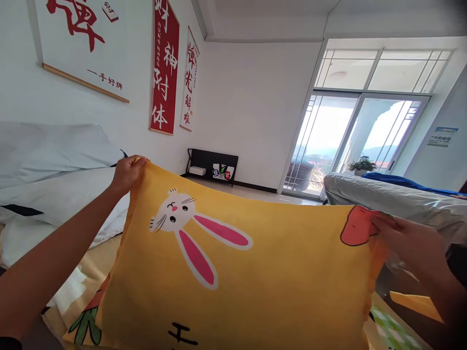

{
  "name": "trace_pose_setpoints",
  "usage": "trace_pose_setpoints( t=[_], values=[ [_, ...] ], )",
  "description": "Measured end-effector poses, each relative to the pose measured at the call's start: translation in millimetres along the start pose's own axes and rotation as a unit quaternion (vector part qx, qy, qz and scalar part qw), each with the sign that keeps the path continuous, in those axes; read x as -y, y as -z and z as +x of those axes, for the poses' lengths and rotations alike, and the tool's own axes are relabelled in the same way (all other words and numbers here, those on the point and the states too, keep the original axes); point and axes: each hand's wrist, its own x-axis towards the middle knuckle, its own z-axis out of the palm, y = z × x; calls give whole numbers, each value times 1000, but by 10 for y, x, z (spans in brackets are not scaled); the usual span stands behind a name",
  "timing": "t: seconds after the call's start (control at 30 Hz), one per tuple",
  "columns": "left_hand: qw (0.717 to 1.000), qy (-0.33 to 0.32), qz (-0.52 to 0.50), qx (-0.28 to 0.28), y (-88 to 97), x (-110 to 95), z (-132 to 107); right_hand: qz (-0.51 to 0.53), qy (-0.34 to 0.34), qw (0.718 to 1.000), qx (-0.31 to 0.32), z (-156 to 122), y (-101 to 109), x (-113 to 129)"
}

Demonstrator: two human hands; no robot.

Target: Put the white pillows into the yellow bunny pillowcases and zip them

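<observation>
Pillowcase [255, 272] held up: my left hand [127, 172] fingers pinch far-left corner, right hand [404, 238] fingers pinch right corner.

Left hand [128, 172], right hand [399, 238], both closed.

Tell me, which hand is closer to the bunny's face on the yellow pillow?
Left. The left hand grips a corner of the pillow just up and left of the bunny's face; the right hand holds the far corner, by the carrot.

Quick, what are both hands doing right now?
Left hand: closed, pinching the yellow bunny pillowcase at its top left corner.
Right hand: closed, gripping its top right corner.
</observation>
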Motion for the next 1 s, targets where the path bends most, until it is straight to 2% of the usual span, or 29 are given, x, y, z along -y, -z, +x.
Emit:
trace_pose_setpoints(
  t=[0.07, 0.13, 0.2, 0.3, 0.33, 0.4, 0.5, 0.6, 0.7, 0.8, 0.9, 1.0],
  values=[
    [998, -13, -49, -40, -56, -77, -102, 48, -59, 997, 20, -145, 48, 130],
    [994, -38, -88, -51, -125, -175, -284, 60, -46, 997, -18, -376, 31, 274],
    [991, -58, -117, -10, -217, -248, -540, 72, 62, 993, -68, -675, -67, 397],
    [985, -87, -128, 82, -416, -223, -1005, 111, 265, 954, -82, -1171, -335, 498],
    [982, -100, -118, 109, -496, -175, -1163, 126, 307, 941, -70, -1330, -442, 511],
    [976, -129, -100, 145, -661, -47, -1442, 147, 333, 931, -27, -1613, -647, 520],
    [968, -166, -96, 164, -848, 131, -1684, 177, 308, 934, 43, -1876, -862, 519],
    [967, -161, -112, 162, -864, 196, -1667, 194, 286, 935, 73, -1869, -898, 479],
    [979, -73, -144, 121, -696, 217, -1518, 201, 249, 944, 75, -1692, -807, 298],
    [981, 10, -176, 86, -462, 329, -1421, 226, 189, 950, 108, -1572, -728, -51],
    [968, 44, -212, 124, -311, 531, -1457, 248, 108, 949, 164, -1620, -738, -433],
    [957, 64, -239, 153, -304, 711, -1616, 261, 31, 946, 191, -1795, -802, -643]
  ],
)
